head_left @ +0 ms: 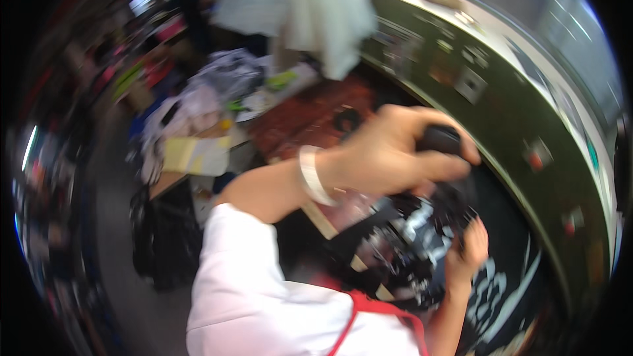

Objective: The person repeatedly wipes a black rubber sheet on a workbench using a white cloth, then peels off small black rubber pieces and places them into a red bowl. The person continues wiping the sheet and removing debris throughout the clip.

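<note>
My left hand (399, 151) is raised in front of me, a white band around its wrist. Its fingers are closed around a rounded black object (440, 140), too blurred to tell its kind. Lower and farther right is my right hand (468, 250), beside a dark, shiny mass; motion blur smears its fingers, and whether it grips anything does not show. Below the left hand lies a jumble of black and clear glossy items (402, 244), too blurred to name singly.
A reddish-brown work surface (297, 118) lies beyond my left arm. Pale cloth (316, 13) hangs above it. To the left are heaped light fabrics (204, 92), a yellowish sheet (196, 155) and a black bag (165, 237). A dark green panel (494, 79) with fittings curves along the right.
</note>
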`<action>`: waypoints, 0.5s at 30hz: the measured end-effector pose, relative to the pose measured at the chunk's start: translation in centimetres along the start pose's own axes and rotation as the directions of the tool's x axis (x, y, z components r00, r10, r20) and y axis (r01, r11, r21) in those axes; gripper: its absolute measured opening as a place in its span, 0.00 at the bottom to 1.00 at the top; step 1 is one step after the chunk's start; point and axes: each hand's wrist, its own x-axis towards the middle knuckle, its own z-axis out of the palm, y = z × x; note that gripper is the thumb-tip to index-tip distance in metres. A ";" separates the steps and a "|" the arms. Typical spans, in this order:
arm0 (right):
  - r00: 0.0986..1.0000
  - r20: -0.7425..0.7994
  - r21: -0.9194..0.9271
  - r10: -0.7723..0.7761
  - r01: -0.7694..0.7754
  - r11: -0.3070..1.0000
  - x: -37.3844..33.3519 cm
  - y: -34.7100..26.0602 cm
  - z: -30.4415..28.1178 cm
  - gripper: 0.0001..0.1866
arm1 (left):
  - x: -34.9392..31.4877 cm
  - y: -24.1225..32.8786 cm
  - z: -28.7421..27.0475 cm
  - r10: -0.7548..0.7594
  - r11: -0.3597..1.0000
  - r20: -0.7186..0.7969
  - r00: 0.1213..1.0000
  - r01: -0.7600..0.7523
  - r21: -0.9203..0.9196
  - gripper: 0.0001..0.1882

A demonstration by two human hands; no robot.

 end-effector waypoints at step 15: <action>0.999 0.029 0.113 -0.031 0.028 0.993 1.7 -0.1 2.2 0.23 | -1.5 -0.3 -0.3 -0.022 0.999 -0.149 0.989 0.015 -0.045 0.09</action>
